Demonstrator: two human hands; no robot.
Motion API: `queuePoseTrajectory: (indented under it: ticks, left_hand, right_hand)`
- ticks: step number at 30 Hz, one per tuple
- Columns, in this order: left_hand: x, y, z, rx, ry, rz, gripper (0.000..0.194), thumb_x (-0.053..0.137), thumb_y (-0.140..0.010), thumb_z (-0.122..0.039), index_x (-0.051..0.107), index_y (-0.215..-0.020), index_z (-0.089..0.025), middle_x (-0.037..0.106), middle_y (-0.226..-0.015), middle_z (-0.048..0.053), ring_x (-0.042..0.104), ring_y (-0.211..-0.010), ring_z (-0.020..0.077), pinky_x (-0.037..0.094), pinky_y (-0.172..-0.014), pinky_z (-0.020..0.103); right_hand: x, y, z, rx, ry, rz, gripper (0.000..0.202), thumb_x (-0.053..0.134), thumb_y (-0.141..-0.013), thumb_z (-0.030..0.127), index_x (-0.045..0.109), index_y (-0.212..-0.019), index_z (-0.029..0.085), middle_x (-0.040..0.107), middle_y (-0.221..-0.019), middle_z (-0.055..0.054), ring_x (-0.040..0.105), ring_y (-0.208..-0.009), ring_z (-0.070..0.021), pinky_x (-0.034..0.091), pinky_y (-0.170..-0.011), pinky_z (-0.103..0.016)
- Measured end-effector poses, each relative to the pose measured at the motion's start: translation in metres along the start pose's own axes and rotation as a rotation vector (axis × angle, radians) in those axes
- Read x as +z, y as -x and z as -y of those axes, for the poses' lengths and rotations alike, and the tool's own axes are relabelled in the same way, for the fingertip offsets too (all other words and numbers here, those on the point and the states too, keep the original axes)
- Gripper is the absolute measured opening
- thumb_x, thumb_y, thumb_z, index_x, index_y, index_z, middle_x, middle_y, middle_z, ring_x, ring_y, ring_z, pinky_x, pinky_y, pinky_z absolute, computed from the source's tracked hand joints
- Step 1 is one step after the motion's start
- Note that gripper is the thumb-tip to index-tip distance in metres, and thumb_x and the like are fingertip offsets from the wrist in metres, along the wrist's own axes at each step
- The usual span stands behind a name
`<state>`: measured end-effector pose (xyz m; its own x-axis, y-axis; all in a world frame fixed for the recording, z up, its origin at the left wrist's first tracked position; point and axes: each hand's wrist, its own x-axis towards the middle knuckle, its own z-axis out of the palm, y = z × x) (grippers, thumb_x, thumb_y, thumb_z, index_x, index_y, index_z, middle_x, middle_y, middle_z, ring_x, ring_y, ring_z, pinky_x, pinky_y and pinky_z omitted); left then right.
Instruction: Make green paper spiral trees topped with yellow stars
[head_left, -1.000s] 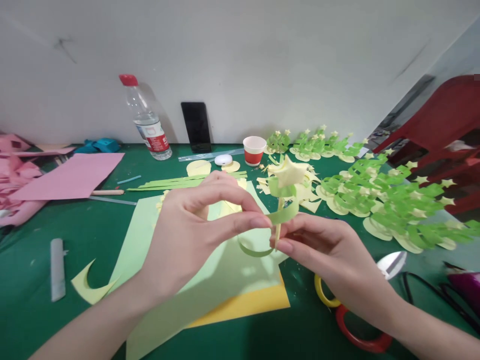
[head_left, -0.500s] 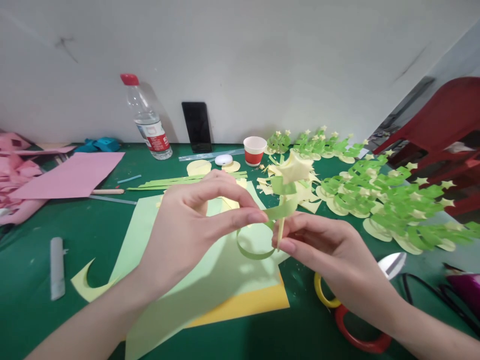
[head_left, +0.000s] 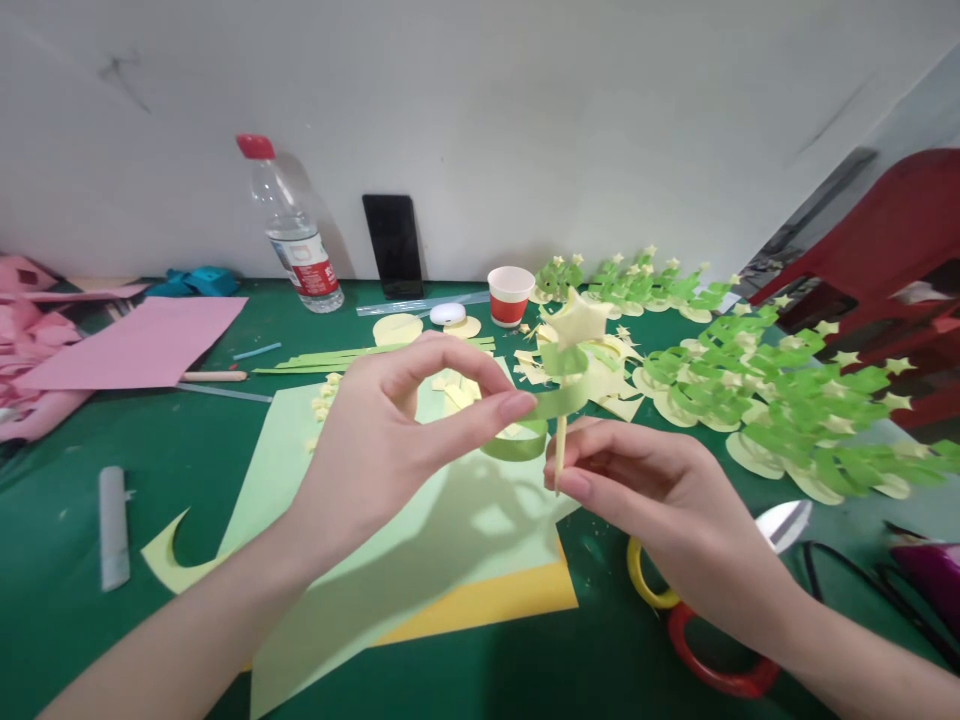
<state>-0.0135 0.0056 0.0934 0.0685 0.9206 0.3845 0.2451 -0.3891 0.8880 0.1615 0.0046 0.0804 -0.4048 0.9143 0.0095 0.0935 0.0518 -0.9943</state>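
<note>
Between my left thumb and fingertips is a green paper strip, gripped by my left hand. The strip curls around the upper part of a thin pale stick, and its loose end hangs in a loop below my left fingers. A pale yellow paper star tops the stick. Low on that stick, my right hand pinches it upright with thumb and fingers. Beneath both hands lie light green paper sheets, with a yellow sheet partly under them.
Several finished green paper trees with stars stand at right. Scissors lie by my right wrist. At the back are a paper cup, a phone and a bottle. Pink paper and a glue stick are at left.
The hanging loop of the green strip has swung upward and looks narrower. My left hand has shifted slightly up, while my right hand keeps its pinch on the stick.
</note>
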Motion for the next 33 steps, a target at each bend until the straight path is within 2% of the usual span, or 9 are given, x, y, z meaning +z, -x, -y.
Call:
queuePoseTrajectory:
  ticks: [8,12,17,28,33]
  left_hand:
    - [0.008,0.001,0.000,-0.053,-0.037,-0.037,0.014,0.065,-0.071,-0.033,0.055,-0.076,-0.024,0.058,-0.082,-0.003,0.053,-0.085,0.0165,0.040,-0.077,0.030]
    - [0.012,0.001,-0.001,-0.058,-0.054,-0.050,0.014,0.064,-0.071,-0.030,0.053,-0.076,-0.023,0.057,-0.083,-0.001,0.053,-0.086,0.0181,0.040,-0.078,0.032]
    - [0.013,0.001,-0.001,-0.067,-0.052,-0.060,0.014,0.063,-0.070,-0.030,0.052,-0.073,-0.023,0.056,-0.081,-0.001,0.051,-0.083,0.0178,0.039,-0.076,0.031]
    - [0.014,0.001,0.004,-0.064,-0.051,-0.049,0.013,0.063,-0.070,-0.029,0.052,-0.074,-0.024,0.054,-0.082,-0.001,0.049,-0.084,0.0177,0.037,-0.077,0.031]
    - [0.014,0.002,0.006,-0.026,-0.051,-0.045,0.012,0.062,-0.072,-0.029,0.052,-0.076,-0.024,0.055,-0.084,0.000,0.050,-0.086,0.0180,0.039,-0.078,0.031]
  right_hand:
    - [0.003,-0.002,0.001,-0.016,0.042,-0.013,0.009,0.061,-0.071,0.026,0.059,-0.065,0.020,0.062,-0.066,0.001,0.051,-0.056,-0.0087,0.042,-0.053,-0.019]
    - [0.003,0.000,0.001,-0.029,0.052,0.008,0.011,0.060,-0.072,0.025,0.058,-0.064,0.019,0.061,-0.065,0.000,0.051,-0.056,-0.0093,0.043,-0.052,-0.019]
    - [0.004,0.002,-0.001,-0.057,0.104,-0.025,0.009,0.060,-0.071,0.025,0.059,-0.064,0.019,0.061,-0.065,-0.001,0.051,-0.055,-0.0098,0.043,-0.050,-0.019]
    - [0.007,0.001,-0.002,-0.104,0.204,-0.076,0.008,0.058,-0.068,0.021,0.059,-0.061,0.019,0.053,-0.058,-0.001,0.045,-0.053,-0.0103,0.035,-0.043,-0.020]
    - [0.007,0.000,-0.003,-0.074,0.198,-0.077,0.008,0.056,-0.068,0.023,0.058,-0.061,0.019,0.053,-0.059,-0.001,0.045,-0.053,-0.0104,0.035,-0.043,-0.021]
